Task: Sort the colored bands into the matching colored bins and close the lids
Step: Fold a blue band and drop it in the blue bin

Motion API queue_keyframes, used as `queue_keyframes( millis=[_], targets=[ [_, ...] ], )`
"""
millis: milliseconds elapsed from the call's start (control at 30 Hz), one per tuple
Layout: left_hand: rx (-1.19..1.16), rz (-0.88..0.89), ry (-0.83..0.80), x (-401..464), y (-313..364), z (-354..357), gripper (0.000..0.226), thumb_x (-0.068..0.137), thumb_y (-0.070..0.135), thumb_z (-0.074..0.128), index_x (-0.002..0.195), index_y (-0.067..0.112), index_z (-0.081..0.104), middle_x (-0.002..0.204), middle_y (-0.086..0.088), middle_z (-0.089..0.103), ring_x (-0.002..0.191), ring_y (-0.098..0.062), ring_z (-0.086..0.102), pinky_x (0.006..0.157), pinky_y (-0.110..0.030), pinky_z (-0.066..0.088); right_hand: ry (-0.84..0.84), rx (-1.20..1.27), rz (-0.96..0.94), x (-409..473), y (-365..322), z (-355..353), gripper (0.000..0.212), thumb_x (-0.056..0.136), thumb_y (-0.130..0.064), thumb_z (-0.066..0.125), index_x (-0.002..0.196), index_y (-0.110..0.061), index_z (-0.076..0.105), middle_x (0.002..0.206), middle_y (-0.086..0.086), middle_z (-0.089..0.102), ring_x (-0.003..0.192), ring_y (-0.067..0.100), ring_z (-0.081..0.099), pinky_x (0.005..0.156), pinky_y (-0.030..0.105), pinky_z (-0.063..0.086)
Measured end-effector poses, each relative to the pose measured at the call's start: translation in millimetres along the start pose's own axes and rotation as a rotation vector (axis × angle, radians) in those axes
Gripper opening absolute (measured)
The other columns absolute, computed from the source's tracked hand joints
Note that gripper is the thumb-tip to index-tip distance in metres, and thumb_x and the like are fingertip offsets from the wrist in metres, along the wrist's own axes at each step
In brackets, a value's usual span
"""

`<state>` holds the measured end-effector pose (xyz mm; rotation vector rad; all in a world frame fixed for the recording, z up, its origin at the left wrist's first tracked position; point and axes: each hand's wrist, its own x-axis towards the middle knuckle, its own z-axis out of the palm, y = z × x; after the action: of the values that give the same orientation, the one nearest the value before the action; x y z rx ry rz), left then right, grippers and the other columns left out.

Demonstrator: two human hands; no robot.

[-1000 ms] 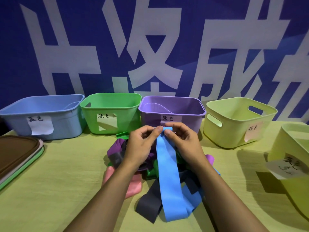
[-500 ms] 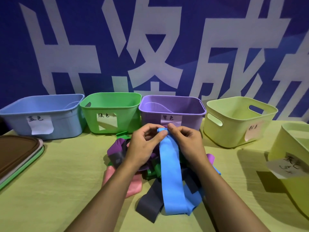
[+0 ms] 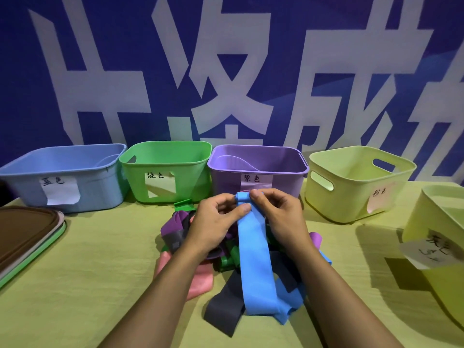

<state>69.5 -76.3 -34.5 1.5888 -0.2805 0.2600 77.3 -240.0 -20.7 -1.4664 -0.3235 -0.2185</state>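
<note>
Head view: one stack of lids (image 3: 23,237) lies at the left table edge. Five open bins stand behind: blue bin (image 3: 62,177), green bin (image 3: 167,172), purple bin (image 3: 258,169) and two yellow-green bins (image 3: 356,184), the second cut off at right. Left hand (image 3: 216,222) and right hand (image 3: 281,217) pinch the rolled end of one blue band (image 3: 253,259) over the tangled band pile (image 3: 200,247). Bare cloth lies left of the pile.

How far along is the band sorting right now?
Barely begun. Nothing looks sorted: no bands show in the blue bin or the other bins. Both hands, left and right, pinch the blue band at its top end. The pile and stacked lids remain.
</note>
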Motion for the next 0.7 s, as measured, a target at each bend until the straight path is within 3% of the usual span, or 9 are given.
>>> queue_keyframes(
  millis=[200,367,500,633,700],
  targets=[
    [-0.031,0.002,0.010,-1,0,-2,0.017,0.082,0.024,0.076,0.099,0.029,0.078,0.102,-0.005,0.078,0.100,-0.020,0.073,0.095,-0.042,0.058,-0.030,0.000,-0.039,0,4,1,0.009,0.091,-0.011,0.074,0.098,-0.016,0.076,0.095,0.004,0.079,0.086,0.011,0.070,0.082,0.031,0.059],
    [-0.064,-0.014,0.043,-4,7,2,0.030,0.081,0.037,0.082,0.103,0.018,0.075,0.100,-0.006,0.078,0.097,-0.020,0.073,0.092,-0.044,0.059,-0.051,-0.009,-0.047,0,7,-1,0.016,0.089,-0.009,0.075,0.105,-0.011,0.075,0.100,0.009,0.078,0.089,0.015,0.071,0.084,0.035,0.060],
    [-0.081,-0.089,0.101,-6,9,2,0.038,0.079,0.057,0.079,0.093,0.021,0.077,0.093,-0.009,0.079,0.092,-0.027,0.076,0.094,-0.057,0.058,-0.082,-0.038,-0.046,-2,6,-1,0.019,0.090,-0.007,0.076,0.108,-0.011,0.075,0.100,0.006,0.078,0.090,0.015,0.072,0.081,0.029,0.059],
    [-0.043,-0.040,0.129,-5,10,0,0.025,0.078,0.049,0.078,0.087,0.026,0.078,0.090,-0.006,0.079,0.088,-0.022,0.076,0.093,-0.058,0.057,-0.104,0.000,-0.006,-4,3,0,0.021,0.090,-0.004,0.075,0.110,-0.011,0.073,0.103,0.007,0.077,0.092,0.011,0.072,0.080,0.025,0.057],
    [-0.029,-0.012,0.128,-6,11,0,0.019,0.078,0.047,0.077,0.087,0.030,0.078,0.091,-0.004,0.079,0.089,-0.019,0.075,0.093,-0.055,0.058,-0.083,0.025,0.022,-5,0,1,0.021,0.092,-0.012,0.074,0.113,-0.011,0.072,0.105,0.007,0.076,0.094,0.008,0.070,0.081,0.024,0.056]
  ],
)
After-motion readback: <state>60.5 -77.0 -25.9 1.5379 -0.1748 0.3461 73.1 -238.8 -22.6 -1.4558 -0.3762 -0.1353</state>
